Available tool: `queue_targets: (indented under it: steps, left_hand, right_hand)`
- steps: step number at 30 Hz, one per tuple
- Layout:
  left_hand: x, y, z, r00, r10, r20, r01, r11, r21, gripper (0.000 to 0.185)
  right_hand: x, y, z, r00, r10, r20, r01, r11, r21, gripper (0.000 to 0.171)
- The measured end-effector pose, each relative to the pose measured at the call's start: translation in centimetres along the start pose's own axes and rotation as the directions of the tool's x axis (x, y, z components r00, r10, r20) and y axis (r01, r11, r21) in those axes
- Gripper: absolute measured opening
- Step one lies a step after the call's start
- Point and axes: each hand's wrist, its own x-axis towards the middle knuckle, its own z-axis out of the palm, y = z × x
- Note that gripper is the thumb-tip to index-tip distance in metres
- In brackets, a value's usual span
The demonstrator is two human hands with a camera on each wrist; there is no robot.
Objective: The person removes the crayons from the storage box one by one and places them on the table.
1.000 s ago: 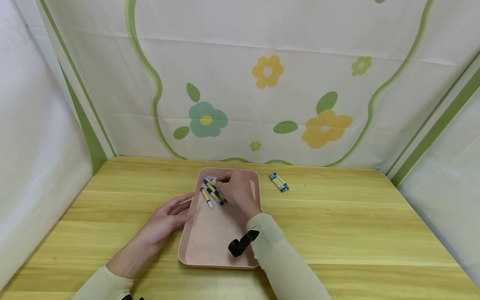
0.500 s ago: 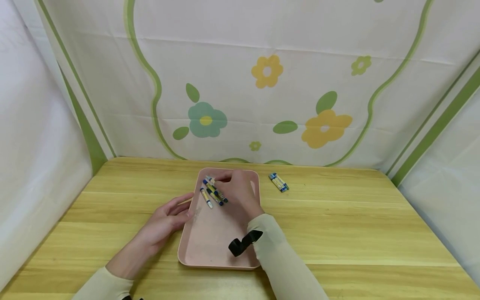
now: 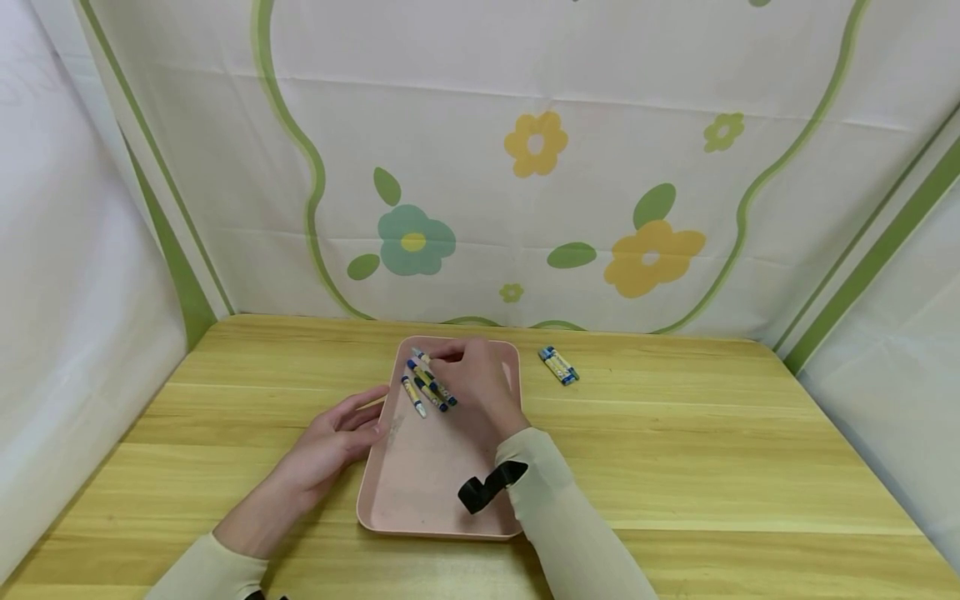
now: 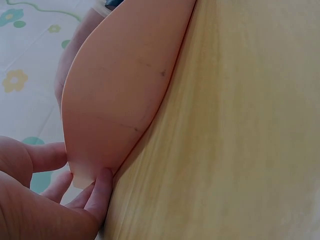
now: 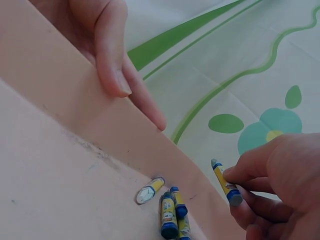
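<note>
My right hand (image 3: 480, 375) is over the far end of the pink tray (image 3: 420, 492). It pinches a crayon (image 5: 226, 182) with a yellow label and blue bands between thumb and fingers. Below it in the tray lie several similar crayons: a white-tipped one (image 5: 151, 190) apart on the left and a small bunch of blue-ended ones (image 5: 169, 215). At the tray's left side, my left hand (image 3: 330, 442) touches the rim with fingers fairly straight. The left wrist view shows its fingertips against the tray's outer wall (image 4: 120, 75).
A small bundle of crayons (image 3: 558, 365) lies on the wooden table (image 3: 712, 467), right of the tray's far end. A white flowered curtain (image 3: 465, 167) hangs behind the table's back edge, with white sheets at both sides.
My right hand stays over the crayons and has turned slightly, so a bit more of the held crayon shows past the fingers. My left hand and the tray have not visibly moved.
</note>
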Motion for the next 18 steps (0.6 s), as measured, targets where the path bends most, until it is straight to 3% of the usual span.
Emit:
queue_targets:
  steps: [3, 10, 18]
  left_hand:
    - [0.0, 0.0, -0.1, 1.0, 0.0, 0.001, 0.0, 1.0, 0.001, 0.067]
    - [0.1, 0.0, -0.1, 1.0, -0.004, 0.001, 0.004, 1.0, 0.008, 0.066]
    - [0.0, 0.0, -0.1, 1.0, -0.009, 0.001, 0.009, 1.0, 0.005, 0.066]
  right_hand:
    - [-0.2, -0.4, -0.2, 1.0, 0.013, -0.018, -0.013, 1.0, -0.003, 0.017]
    - [-0.2, -1.0, -1.2, 0.996, -0.012, -0.088, -0.006, 0.98, -0.197, 0.011]
    - [0.2, -0.4, -2.8, 0.999, -0.033, 0.02, 0.032, 0.998, 0.045, 0.013]
